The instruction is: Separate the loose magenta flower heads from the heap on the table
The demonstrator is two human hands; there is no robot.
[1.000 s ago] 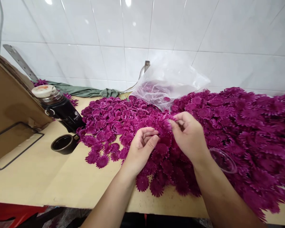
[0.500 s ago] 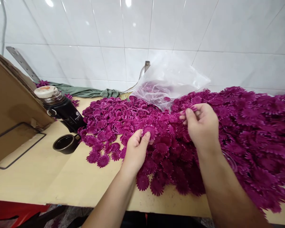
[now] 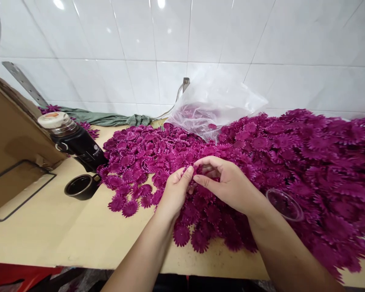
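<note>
In front of me, my left hand (image 3: pixel 175 186) pinches a magenta artificial flower head (image 3: pixel 188 167) between thumb and fingers. My right hand (image 3: pixel 223 178) meets it from the right, its thumb and index finger curved round magenta petals at the left fingertips. The fingers partly hide what lies between them. Under and around both hands spreads a large heap of the same artificial flower heads (image 3: pixel 322 174), flat discs with fringed edges.
A clear round plastic lid or dish (image 3: pixel 285 205) lies on the heap by my right forearm. Behind is a clear plastic bag (image 3: pixel 219 101). At left stand a black flask (image 3: pixel 79 142), a dark mug (image 3: pixel 82 187) and a cardboard box (image 3: pixel 15 138). White tiles (image 3: pixel 140 32) back the tan table (image 3: pixel 73 235).
My right hand has moved left and down from over the heap to my left hand, bringing a flower head with it. The clear round plastic piece is more exposed. My left hand has barely moved.
</note>
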